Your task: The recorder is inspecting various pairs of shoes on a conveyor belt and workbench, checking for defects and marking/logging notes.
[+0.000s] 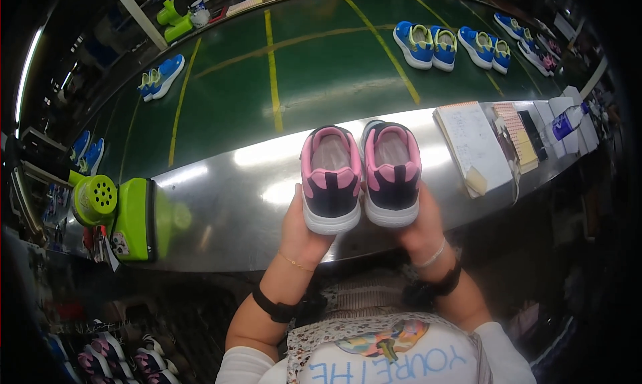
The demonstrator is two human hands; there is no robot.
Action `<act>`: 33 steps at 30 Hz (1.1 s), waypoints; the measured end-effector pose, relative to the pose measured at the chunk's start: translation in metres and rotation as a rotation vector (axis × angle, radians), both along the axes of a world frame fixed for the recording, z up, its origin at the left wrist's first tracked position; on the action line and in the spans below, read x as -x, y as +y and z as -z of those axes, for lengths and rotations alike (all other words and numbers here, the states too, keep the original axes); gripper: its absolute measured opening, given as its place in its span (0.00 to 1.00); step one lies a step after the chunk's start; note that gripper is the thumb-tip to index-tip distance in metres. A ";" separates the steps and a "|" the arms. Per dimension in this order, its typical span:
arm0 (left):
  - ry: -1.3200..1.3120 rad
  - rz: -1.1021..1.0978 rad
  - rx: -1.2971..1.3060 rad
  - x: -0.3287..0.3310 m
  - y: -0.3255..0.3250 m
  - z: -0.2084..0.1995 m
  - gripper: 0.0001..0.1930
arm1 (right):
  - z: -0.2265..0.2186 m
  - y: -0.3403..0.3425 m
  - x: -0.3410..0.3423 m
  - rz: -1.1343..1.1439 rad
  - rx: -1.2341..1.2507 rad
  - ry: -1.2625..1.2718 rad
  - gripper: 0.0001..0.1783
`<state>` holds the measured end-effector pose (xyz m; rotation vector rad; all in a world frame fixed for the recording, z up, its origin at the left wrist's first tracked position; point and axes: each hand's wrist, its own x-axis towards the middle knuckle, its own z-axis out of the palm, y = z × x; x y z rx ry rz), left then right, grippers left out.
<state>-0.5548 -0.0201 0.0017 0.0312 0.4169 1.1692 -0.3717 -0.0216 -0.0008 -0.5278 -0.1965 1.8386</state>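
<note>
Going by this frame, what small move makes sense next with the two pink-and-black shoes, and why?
Probably turning the pair around to bring the toe ends into view. The left hand holds the left-side shoe and the right hand the right-side shoe, both heel-first to the camera, so the toe ends hardly show.

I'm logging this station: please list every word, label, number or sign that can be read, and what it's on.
White shirt: large blue lettering, readable but not copied out here.
Notepad: handwriting, too small to read.
Bottle: purple label, too blurred to read.
Held shoes: no readable text.
</note>
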 end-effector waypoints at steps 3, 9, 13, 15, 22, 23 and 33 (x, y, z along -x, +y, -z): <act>0.011 0.012 -0.019 0.000 0.000 0.000 0.23 | 0.000 -0.001 0.002 -0.008 -0.034 0.058 0.24; 0.616 -0.127 -0.106 0.017 0.000 0.020 0.19 | 0.014 0.002 -0.012 0.065 -0.163 -0.706 0.21; 1.749 -0.227 -0.559 0.032 0.000 0.042 0.19 | 0.039 0.009 -0.033 0.303 -0.577 -1.844 0.15; 1.776 -0.259 -0.684 0.032 -0.003 0.041 0.20 | 0.029 0.007 -0.029 0.306 -0.687 -1.927 0.15; 1.793 -0.170 -0.605 0.041 -0.012 0.045 0.20 | -0.059 -0.007 -0.001 0.043 -1.021 -1.981 0.17; 1.763 -0.173 -0.625 0.037 -0.014 0.045 0.21 | -0.063 -0.008 0.002 -0.138 -1.257 -2.050 0.19; 1.743 -0.253 -0.643 0.052 -0.038 0.046 0.13 | -0.034 -0.012 -0.012 0.131 -0.955 -1.460 0.28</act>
